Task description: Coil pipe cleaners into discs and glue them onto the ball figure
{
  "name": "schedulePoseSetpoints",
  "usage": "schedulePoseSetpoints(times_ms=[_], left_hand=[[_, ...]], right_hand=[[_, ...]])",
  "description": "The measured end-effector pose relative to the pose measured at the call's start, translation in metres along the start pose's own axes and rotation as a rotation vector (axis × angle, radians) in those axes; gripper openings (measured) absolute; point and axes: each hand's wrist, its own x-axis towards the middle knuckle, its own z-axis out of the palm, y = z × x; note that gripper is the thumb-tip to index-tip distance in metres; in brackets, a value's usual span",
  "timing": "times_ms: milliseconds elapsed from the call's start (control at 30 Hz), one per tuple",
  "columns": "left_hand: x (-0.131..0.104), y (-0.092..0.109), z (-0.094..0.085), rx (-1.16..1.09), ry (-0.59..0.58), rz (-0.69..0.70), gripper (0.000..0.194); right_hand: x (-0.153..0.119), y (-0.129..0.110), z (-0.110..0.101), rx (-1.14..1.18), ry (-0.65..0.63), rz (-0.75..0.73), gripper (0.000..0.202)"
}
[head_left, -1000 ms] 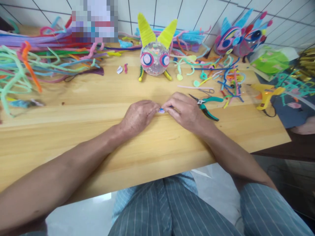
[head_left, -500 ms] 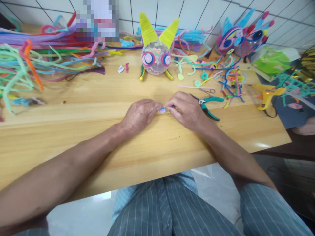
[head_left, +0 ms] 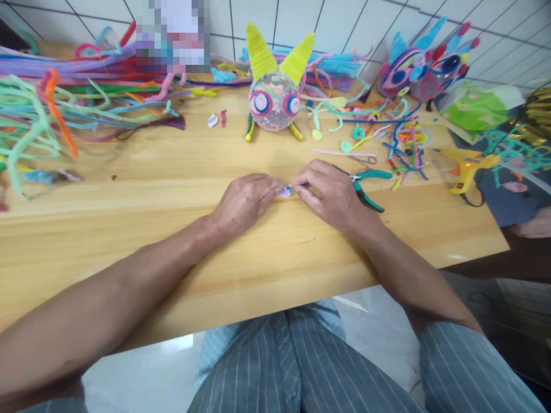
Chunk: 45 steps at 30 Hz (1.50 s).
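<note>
Close together over the wooden table are my left hand [head_left: 248, 202] and my right hand [head_left: 325, 189]. A small purple coil of pipe cleaner [head_left: 284, 193] sits pinched at my left fingertips. My right thumb and forefinger grip a blue pipe cleaner [head_left: 300, 185], whose tip meets the purple coil; most of it is hidden by the fingers. Green-handled pliers [head_left: 371, 175] lie just beyond my right hand. Behind both hands stands a clear round figure [head_left: 274, 120] with yellow ears, coiled eyes and yellow-green feet.
Bundles of pipe cleaners [head_left: 77, 103] cover the table's left and back. Cut pipe-cleaner pieces [head_left: 413, 137] lie at the right, near small scissors [head_left: 365, 160] and a yellow glue gun [head_left: 467, 166]. Two finished figures [head_left: 400, 74] stand at the back right. Another person's hand [head_left: 534, 223] shows at the right edge.
Both hands stay in nearly the same place. My right fingers have shifted very slightly to the right, and a bit more of the purple coil shows.
</note>
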Motion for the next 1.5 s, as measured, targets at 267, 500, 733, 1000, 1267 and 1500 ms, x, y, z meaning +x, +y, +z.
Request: schedulePoseSetpoints(times_ms=[267,500,733,1000,1267,1500], left_hand=[[0.0,-0.0004,0.0,0.01,-0.001,-0.006,0.032],[0.0,0.0006,-0.0006,-0.006,0.004,-0.005,0.033],[-0.0002,0.0001,0.0003,0.002,0.008,-0.006,0.036],[0.0001,0.0001,0.0006,-0.014,0.003,-0.01,0.036],[-0.0008,-0.0017,0.0021,-0.003,0.006,-0.006,0.035],[-0.0002,0.0001,0.0011,0.002,0.019,0.0,0.034]], right_hand=[[-0.0008,0.001,0.0034,-0.039,-0.022,-0.009,0.019],[-0.0003,0.0016,0.0009,-0.026,-0.01,-0.001,0.02],[0.0003,0.0015,0.0012,0.016,-0.006,0.031,0.02],[0.0005,-0.0003,0.0006,0.011,-0.005,0.03,0.02],[-0.0003,0.003,0.002,-0.014,0.017,0.018,0.018],[-0.0006,0.0022,0.0027,-0.025,-0.02,0.004,0.019]])
